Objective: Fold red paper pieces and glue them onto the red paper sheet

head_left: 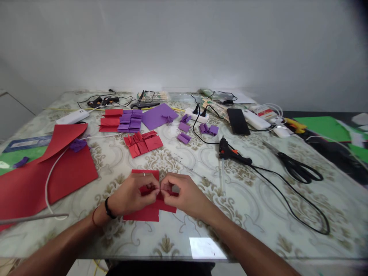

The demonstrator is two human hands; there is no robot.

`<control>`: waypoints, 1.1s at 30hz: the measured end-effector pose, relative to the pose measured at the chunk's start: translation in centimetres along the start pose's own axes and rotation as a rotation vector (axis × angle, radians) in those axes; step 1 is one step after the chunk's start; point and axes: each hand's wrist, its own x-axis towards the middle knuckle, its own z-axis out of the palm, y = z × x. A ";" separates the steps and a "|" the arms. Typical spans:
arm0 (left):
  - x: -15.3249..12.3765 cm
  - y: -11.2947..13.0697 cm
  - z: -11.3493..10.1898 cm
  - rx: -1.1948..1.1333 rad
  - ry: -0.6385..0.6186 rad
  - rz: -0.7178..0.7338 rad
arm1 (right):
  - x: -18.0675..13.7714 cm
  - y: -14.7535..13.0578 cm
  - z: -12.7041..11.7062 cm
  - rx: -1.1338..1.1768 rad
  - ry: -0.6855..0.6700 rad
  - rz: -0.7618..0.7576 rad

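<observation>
Left hand [136,193] and right hand [186,193] pinch, tips together, apparently on red paper [142,215], seemingly creasing it; next calls for steady pressure. Beyond the red paper, rightward: glue gun [233,153], then purple folded pieces [184,138].

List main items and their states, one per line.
Left hand, fingers pinched; anything held unclear
Right hand, fingers pinched; anything held unclear
Red paper below hands, partly hidden
Large red sheet, curled over
Small purple pieces, folded
Purple sheet, lying flat
Glue gun, set down
Scissors, seemingly shut
Power strip, black plugs inserted
Phone, dark
</observation>
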 end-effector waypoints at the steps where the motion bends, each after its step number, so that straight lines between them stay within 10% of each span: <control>1: 0.0 -0.1 -0.1 0.004 -0.006 0.004 | 0.0 0.0 0.0 -0.001 -0.001 -0.002; 19: 0.9 -2.8 -4.6 -0.106 0.014 -0.042 | 0.3 0.5 -3.1 0.048 0.144 0.107; 33: 0.4 -1.5 -0.8 0.038 0.030 0.063 | 0.4 0.5 -0.5 0.051 0.069 0.020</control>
